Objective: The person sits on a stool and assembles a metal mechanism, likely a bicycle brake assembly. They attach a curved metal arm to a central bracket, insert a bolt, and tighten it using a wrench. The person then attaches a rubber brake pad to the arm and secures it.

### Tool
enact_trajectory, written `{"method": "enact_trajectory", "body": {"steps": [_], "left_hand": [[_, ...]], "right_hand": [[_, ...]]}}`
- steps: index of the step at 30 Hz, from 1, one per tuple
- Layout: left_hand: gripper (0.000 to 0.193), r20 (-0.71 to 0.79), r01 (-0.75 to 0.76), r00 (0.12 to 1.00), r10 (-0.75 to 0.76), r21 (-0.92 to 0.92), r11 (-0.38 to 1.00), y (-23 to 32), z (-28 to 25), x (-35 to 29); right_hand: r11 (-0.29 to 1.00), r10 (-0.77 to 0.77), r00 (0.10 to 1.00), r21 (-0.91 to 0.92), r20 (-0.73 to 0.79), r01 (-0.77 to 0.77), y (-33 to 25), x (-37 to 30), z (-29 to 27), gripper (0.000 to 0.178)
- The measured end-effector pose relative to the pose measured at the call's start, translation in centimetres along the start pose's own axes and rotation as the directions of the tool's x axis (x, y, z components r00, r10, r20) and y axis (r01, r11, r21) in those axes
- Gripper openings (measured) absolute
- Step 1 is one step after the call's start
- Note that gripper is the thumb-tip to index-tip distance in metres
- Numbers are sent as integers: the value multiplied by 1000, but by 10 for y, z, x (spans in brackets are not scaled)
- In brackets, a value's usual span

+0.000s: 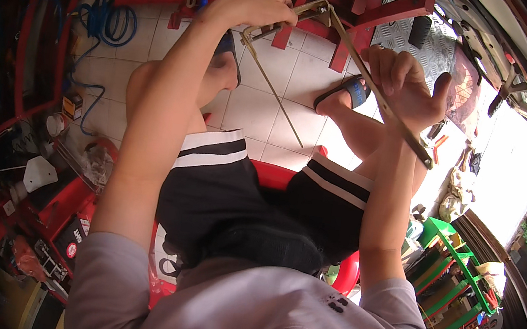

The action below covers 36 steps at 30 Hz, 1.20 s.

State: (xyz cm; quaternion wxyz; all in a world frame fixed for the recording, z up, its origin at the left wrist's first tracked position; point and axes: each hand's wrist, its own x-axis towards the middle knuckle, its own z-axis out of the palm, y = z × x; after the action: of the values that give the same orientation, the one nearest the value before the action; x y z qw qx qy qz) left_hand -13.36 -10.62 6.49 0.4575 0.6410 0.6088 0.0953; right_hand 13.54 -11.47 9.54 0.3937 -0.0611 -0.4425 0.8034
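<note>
My left hand (258, 5) is closed on one end of a brass-coloured metal linkage (312, 10), held up in front of my knees. A thin rod (273, 89) hangs from it, slanting down over the tiles. From its jointed corner, a long flat bar (351, 46) runs down to the right and passes across my right wrist. My right hand (398, 79) is palm up beside this bar, with loosely curled fingers and the thumb held apart. Whether the bar touches the hand cannot be made out.
Beyond my hands stands a red metal frame (390, 11). A coiled blue hose (112, 23) lies on the left of the tiled floor (259, 74). Red tool cabinets and clutter stand left. At lower right is a green rack (459, 247) of tools. I sit on a red seat (272, 175).
</note>
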Motion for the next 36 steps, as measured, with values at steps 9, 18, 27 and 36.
{"method": "enact_trajectory", "body": {"steps": [9,18,27,36], "left_hand": [[32,34,49,998,-56,161,986,-6,-11,-6],[33,139,-59,989,45,98,993,13,-3,-3],[37,175,-90,979,102,-73,993,20,-10,-4],[39,76,-156,983,168,-144,977,10,-10,4]], "right_hand": [[902,176,959,-352,-225,-248,38,2,16,47],[278,63,942,-901,-330,-334,40,9,7,55],[721,307,890,-528,-336,-448,39,23,7,49],[825,511,781,-50,-360,-563,47,38,-20,36]]}}
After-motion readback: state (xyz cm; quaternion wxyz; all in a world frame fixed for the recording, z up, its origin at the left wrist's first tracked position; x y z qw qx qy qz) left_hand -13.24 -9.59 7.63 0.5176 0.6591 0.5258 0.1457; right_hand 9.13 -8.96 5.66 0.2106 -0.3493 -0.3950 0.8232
